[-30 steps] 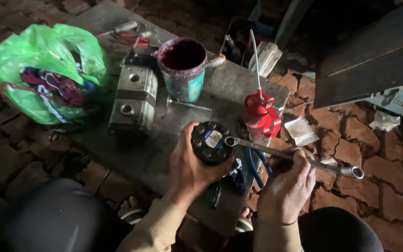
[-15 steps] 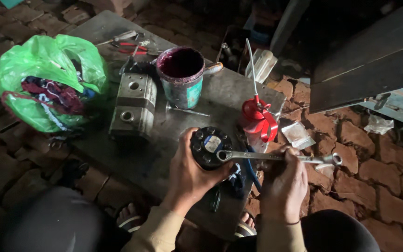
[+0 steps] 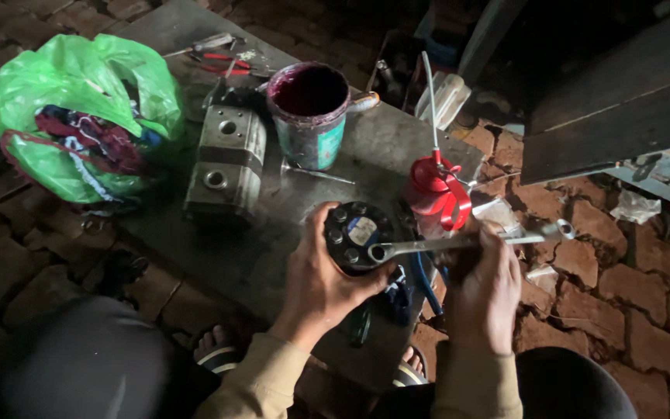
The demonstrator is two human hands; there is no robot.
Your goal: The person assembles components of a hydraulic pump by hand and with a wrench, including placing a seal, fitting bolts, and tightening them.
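My left hand (image 3: 321, 281) grips a round black metal part (image 3: 360, 235) with several bolts around its face, holding it on the grey slab (image 3: 273, 240). My right hand (image 3: 484, 289) holds a long silver wrench (image 3: 459, 243), whose ring end sits on a bolt at the part's lower right edge. The wrench shaft runs rightward and slightly up past my fingers. A red oil can (image 3: 436, 190) with a long thin spout stands just behind the wrench.
A purple-stained tin (image 3: 309, 112) stands at the slab's middle, a grey metal block (image 3: 225, 159) to its left. A green plastic bag (image 3: 79, 116) of cloth lies far left. Pliers and tools (image 3: 215, 53) lie at the back. Brick floor (image 3: 622, 295) surrounds; my sandalled feet (image 3: 219, 349) are below.
The wrench handle has swung upward and rightward around the bolt, my right hand moving with it. My left hand keeps holding the round part.
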